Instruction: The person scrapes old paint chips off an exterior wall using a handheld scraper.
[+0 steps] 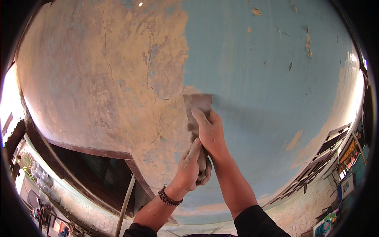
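Overhead, both hands grip scraper (198,118): right hand (211,134) closed round upper handle, forefinger laid along blade; left hand (190,166) wrapped round handle end below. Blade flat against ceiling (268,71), blue paint right of hands, bare plaster left.

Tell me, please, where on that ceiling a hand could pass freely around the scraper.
Free: the smooth blue painted surface right of the flat metal scraper, and the bare tan scraped plaster to its left. Crowded: just below the blade, where the left hand and right hand grip the handle together.
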A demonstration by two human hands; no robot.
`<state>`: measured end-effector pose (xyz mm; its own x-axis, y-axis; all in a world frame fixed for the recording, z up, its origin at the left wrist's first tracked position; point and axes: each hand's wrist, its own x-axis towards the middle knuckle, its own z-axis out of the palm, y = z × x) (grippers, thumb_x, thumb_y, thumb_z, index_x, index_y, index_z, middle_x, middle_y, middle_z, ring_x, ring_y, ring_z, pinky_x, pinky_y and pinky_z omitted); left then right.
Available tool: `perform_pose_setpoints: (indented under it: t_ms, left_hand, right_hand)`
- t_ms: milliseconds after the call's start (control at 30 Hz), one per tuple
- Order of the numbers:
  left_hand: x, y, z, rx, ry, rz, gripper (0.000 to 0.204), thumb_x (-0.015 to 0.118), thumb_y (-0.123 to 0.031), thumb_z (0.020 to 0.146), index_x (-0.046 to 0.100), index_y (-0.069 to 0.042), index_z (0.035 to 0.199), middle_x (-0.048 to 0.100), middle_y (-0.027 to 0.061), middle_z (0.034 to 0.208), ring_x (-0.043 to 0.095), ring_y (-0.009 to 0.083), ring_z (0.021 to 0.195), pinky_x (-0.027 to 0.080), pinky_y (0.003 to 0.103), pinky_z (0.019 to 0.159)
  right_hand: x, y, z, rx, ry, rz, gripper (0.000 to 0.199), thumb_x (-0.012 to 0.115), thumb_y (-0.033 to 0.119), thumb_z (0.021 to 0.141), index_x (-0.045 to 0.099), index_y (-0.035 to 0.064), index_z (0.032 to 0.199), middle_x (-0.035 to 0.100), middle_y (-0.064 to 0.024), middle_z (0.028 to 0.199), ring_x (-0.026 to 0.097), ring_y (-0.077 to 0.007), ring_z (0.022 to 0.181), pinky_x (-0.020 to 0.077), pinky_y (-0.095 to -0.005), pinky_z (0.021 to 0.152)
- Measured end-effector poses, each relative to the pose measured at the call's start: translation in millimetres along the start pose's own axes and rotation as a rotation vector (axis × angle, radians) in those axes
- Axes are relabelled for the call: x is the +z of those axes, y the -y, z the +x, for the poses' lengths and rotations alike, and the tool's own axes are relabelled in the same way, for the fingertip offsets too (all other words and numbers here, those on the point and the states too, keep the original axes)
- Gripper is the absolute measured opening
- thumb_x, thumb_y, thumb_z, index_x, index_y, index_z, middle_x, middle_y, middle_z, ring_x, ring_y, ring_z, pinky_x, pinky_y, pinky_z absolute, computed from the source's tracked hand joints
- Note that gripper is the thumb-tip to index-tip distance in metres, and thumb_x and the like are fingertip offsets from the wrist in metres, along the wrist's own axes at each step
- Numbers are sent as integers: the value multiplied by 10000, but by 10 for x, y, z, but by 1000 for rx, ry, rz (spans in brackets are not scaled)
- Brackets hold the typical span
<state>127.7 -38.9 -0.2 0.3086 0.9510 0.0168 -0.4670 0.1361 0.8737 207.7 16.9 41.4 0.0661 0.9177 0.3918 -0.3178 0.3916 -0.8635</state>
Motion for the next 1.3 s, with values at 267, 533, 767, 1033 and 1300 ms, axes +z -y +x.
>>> perform_pose_setpoints:
  t_ms: [267,533,767,1033,1300]
  left_hand:
    - [83,-117,-13,24,26,18,392,401,-497,983,491,-115,984,514,79,529,421,175,304,299,282,268]
    - [-91,76,136,210,-3,159,455,386,-500,987,483,-59,931,492,80,501,395,172,290,272,274,262]
    - [-62,12,93,120,-45,110,432,373,-501,989,500,-91,939,469,76,474,388,183,287,250,275,258]
    - [-74,-169,63,113,-24,130,428,373,-502,987,507,-96,959,477,75,491,375,182,281,245,275,255]
    - [0,-367,33,57,-5,95,399,365,-503,989,512,-132,976,478,70,495,361,168,284,242,279,267]
  right_hand:
    - [-1,183,102,20,28,39,229,581,236,913,569,7,923,585,-59,691,558,-126,539,417,-265,406]
    - [-18,-128,148,-186,10,32,228,554,218,933,547,-7,962,577,-45,743,545,-107,578,431,-263,481]
    - [42,-131,147,-221,-9,-25,246,578,238,923,567,-3,972,594,-47,763,550,-101,577,436,-258,479]
    - [171,88,150,-111,8,47,260,604,265,908,563,12,950,590,-64,748,559,-129,537,413,-272,413]
    - [240,279,206,-124,-16,-17,256,590,262,907,551,12,946,577,-67,698,550,-134,517,410,-279,391]
